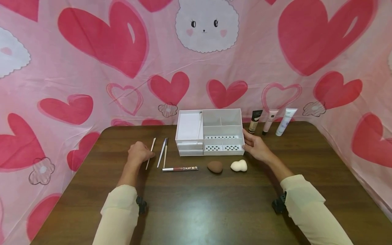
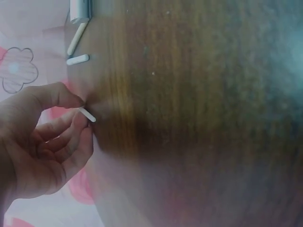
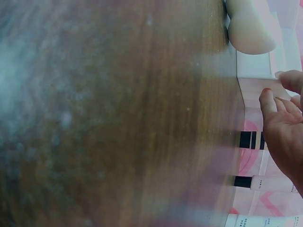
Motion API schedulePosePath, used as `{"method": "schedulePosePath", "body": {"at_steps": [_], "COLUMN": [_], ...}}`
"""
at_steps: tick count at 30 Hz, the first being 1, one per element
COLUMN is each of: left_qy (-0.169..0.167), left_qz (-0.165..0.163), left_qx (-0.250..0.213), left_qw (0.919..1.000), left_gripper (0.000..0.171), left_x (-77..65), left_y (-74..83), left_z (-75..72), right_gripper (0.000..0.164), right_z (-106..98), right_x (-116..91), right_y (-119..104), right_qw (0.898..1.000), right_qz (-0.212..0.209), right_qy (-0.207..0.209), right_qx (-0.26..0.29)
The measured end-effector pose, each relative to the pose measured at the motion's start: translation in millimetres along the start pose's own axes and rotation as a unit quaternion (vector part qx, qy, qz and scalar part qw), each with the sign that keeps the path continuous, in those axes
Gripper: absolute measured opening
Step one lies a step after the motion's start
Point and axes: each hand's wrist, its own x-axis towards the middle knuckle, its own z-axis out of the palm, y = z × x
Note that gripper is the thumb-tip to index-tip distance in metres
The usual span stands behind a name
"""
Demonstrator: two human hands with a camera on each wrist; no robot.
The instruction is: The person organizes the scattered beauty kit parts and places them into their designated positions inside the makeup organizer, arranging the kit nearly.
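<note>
My left hand pinches a thin makeup brush between thumb and fingers, at the left of the table. In the left wrist view the white handle end sticks out past the fingertips. Two more slim brushes lie just to the right of that hand. A white makeup organizer with compartments and small drawers stands at the back middle, one slim stick in its left section. My right hand touches the organizer's right side, its fingers extended along the wall.
A lip gloss tube, a brown makeup sponge and a cream sponge lie before the organizer. Behind my right hand stand a black-capped tube, a pink tube and a white tube, near the heart-patterned cloth.
</note>
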Motion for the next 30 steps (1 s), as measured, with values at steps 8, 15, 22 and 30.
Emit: {"method": "schedulePosePath", "body": {"at_steps": [8, 15, 22, 30], "left_qy": [0.011, -0.008, -0.027, -0.038], "left_qz": [-0.003, 0.003, 0.008, 0.03], "left_qx": [-0.02, -0.03, -0.035, -0.057], "left_qw": [0.9997, 0.9995, 0.999, 0.9972], "left_gripper": [0.03, 0.026, 0.018, 0.017], "left_x": [0.8, 3.2, -0.3, -1.6], "left_y": [-5.1, -7.3, -4.7, 0.6], "left_z": [3.3, 2.3, -2.6, -10.1], "right_gripper": [0.071, 0.071, 0.071, 0.071], "right_z": [1.4, 1.3, 0.6, 0.8], "right_x": [-1.2, -1.1, -0.9, -1.0], "right_y": [-1.2, -1.3, 0.3, -0.3], "right_qw": [1.0, 1.0, 1.0, 1.0], "right_qz": [-0.01, -0.007, -0.003, -0.004], "right_qy": [-0.001, 0.002, -0.001, 0.0], "right_qx": [0.001, -0.001, -0.004, -0.005]}}
